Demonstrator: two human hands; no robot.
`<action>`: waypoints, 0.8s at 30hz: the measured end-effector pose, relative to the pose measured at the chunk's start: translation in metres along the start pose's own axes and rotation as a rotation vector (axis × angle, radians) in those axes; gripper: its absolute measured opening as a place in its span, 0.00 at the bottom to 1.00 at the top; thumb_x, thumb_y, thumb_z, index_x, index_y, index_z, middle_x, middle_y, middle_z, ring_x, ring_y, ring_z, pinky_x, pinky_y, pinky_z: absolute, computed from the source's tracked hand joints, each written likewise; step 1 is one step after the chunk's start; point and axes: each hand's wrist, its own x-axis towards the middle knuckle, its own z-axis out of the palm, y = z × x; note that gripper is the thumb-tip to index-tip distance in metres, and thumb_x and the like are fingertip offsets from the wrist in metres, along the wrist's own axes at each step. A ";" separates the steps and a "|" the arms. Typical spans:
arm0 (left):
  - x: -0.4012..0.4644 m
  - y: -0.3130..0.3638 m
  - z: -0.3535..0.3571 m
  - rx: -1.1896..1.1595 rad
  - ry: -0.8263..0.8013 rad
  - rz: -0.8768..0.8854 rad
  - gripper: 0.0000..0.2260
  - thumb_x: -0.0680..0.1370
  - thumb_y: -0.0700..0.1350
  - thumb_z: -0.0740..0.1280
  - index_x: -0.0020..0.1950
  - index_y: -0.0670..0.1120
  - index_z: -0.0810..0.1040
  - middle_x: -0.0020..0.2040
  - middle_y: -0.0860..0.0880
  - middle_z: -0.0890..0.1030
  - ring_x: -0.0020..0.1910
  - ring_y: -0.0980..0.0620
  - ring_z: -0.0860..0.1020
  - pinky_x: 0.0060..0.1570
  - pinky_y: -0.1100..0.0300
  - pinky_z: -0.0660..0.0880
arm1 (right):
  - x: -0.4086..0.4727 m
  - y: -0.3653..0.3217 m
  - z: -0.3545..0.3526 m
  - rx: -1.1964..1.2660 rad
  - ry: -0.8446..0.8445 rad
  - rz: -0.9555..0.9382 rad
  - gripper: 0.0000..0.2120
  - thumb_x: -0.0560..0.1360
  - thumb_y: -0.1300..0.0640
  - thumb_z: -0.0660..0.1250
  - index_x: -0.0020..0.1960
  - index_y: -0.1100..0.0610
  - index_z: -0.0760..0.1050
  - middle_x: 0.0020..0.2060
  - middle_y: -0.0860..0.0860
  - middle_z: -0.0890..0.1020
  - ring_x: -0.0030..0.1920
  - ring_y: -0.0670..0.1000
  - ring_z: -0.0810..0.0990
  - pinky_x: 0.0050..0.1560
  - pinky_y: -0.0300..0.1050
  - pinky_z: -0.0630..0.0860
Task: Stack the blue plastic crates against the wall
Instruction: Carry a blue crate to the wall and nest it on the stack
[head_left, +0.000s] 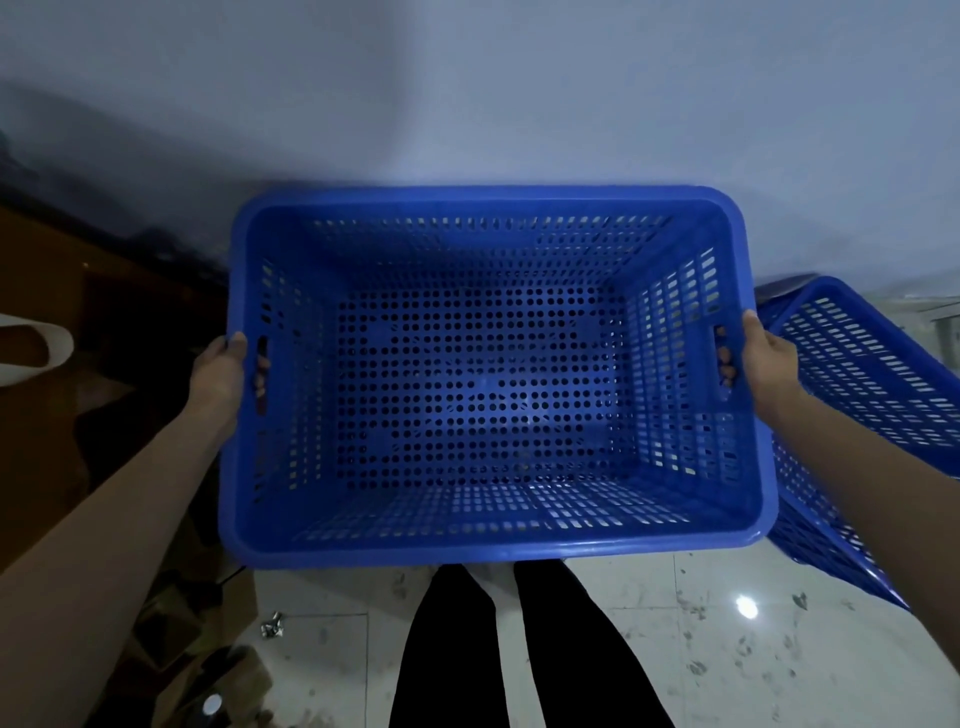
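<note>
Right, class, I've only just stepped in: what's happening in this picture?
A person is carrying an empty blue perforated crate with both hands. The left hand and right hand each grip a side handle slot, fingers through. The crate is level, open side up, near the pale wall. Another blue crate sits tilted on the tiled floor to the right.

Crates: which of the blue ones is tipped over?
The crate at the right, leaning tilted beside the wall. The held crate faces up, level, gripped at its handle slots.
</note>
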 end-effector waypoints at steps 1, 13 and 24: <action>0.000 0.000 0.001 0.006 0.001 0.008 0.13 0.84 0.52 0.55 0.57 0.45 0.73 0.37 0.50 0.74 0.30 0.52 0.69 0.25 0.62 0.71 | 0.001 0.000 0.000 0.001 0.000 0.003 0.20 0.81 0.43 0.59 0.42 0.57 0.76 0.32 0.55 0.74 0.30 0.53 0.69 0.34 0.51 0.70; 0.005 -0.011 0.012 0.165 0.068 0.162 0.15 0.84 0.55 0.53 0.49 0.46 0.71 0.36 0.47 0.73 0.31 0.50 0.70 0.33 0.55 0.71 | 0.009 0.005 0.000 -0.093 0.039 -0.024 0.24 0.79 0.36 0.57 0.40 0.54 0.77 0.31 0.54 0.73 0.29 0.52 0.69 0.33 0.51 0.69; 0.010 -0.018 0.009 0.436 0.233 0.285 0.21 0.82 0.59 0.51 0.50 0.43 0.72 0.40 0.44 0.77 0.41 0.39 0.79 0.46 0.41 0.78 | 0.001 0.007 -0.002 -0.099 -0.036 -0.081 0.29 0.71 0.29 0.56 0.38 0.56 0.72 0.30 0.57 0.70 0.28 0.53 0.66 0.30 0.50 0.66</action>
